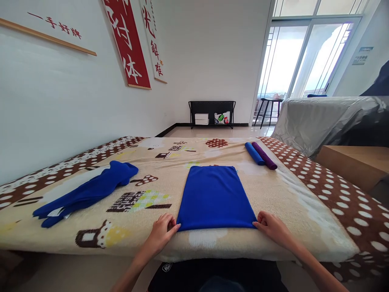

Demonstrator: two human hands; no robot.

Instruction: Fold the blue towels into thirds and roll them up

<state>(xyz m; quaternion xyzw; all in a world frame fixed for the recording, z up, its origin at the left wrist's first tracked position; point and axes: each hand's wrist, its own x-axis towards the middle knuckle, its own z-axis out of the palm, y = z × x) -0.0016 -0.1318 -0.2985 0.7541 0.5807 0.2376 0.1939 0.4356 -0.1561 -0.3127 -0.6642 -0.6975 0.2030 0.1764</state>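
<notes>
Folded blue cloth [215, 196] lies flat mid-bed on patterned blanket [304, 202], near edge. L hand [162, 232] fingers pinch its near-left corner; R hand [272, 227] fingers pinch near-right corner. Rolled blue towel [254, 153] & purple roll [265, 155] well apart, far right.

Both hands, left [163, 232] and right [271, 227], pinch, fingers curled.

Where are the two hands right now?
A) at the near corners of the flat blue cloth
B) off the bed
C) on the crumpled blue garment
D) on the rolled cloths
A: the left hand and right hand each pinch a near corner of the flat blue cloth.
</notes>
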